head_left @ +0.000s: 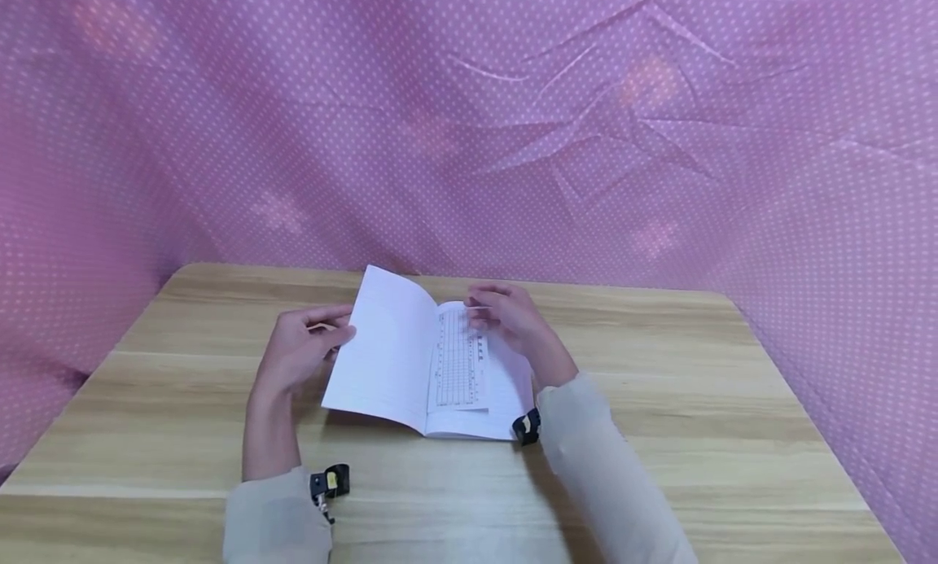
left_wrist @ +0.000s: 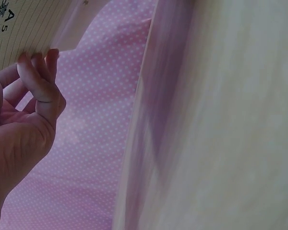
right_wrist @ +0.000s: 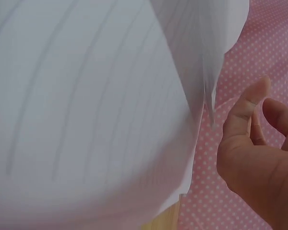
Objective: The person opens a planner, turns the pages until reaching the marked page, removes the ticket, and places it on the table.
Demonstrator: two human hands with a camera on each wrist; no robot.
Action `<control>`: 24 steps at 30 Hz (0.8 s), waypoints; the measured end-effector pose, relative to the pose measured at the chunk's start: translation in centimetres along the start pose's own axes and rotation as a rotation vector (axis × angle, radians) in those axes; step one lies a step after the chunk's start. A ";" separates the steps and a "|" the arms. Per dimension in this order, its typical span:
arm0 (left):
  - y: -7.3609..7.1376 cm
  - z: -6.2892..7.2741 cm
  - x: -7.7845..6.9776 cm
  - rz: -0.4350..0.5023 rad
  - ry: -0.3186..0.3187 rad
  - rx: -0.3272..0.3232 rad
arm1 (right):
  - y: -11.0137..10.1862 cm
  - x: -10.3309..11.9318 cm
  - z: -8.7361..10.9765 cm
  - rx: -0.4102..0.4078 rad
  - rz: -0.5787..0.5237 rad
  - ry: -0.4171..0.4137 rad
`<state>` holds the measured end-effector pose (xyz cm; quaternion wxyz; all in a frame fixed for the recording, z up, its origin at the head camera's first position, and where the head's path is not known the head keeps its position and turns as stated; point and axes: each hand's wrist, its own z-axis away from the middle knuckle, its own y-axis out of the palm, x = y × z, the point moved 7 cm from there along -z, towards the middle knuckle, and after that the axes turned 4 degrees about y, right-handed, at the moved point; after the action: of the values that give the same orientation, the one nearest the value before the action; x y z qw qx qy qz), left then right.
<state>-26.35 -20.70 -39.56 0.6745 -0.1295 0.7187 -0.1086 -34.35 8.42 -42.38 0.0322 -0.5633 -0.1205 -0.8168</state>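
Observation:
A notebook (head_left: pixel 384 348) with faintly ruled white pages lies spread in the middle of the table, its left half raised at a slant. My left hand (head_left: pixel 293 344) pinches that half at its outer edge, thumb on the page and fingers behind. The left wrist view shows its fingertips against a lined surface (left_wrist: pixel 19 36) printed "A5". On the right page lies a loose paper slip (head_left: pixel 458 365) printed with a grid. My right hand (head_left: pixel 516 320) hovers by the slip's upper right, fingers loosely bent. In the right wrist view that hand (right_wrist: pixel 257 153) stands apart from the paper.
The wood-grain table (head_left: pixel 733 417) extends on both sides of the notebook. A pink dotted cloth (head_left: pixel 469 141) hangs behind the table and along its sides. Small black devices (head_left: pixel 333 483) are worn at both wrists.

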 end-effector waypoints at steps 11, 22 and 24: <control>0.2 0.4 -0.1 0.036 -0.018 0.006 | -2.8 -0.8 0.9 -0.047 0.021 0.001; 0.0 0.4 0.0 0.033 -0.017 0.009 | -3.3 -1.9 1.7 0.006 0.109 0.056; -0.1 0.4 0.1 0.037 -0.018 0.008 | -3.1 -2.1 1.7 0.026 0.107 0.069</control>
<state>-25.95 -20.78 -39.61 0.6835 -0.1147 0.7142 -0.0979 -32.61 11.63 -44.23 0.0873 -0.5401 -0.0994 -0.8312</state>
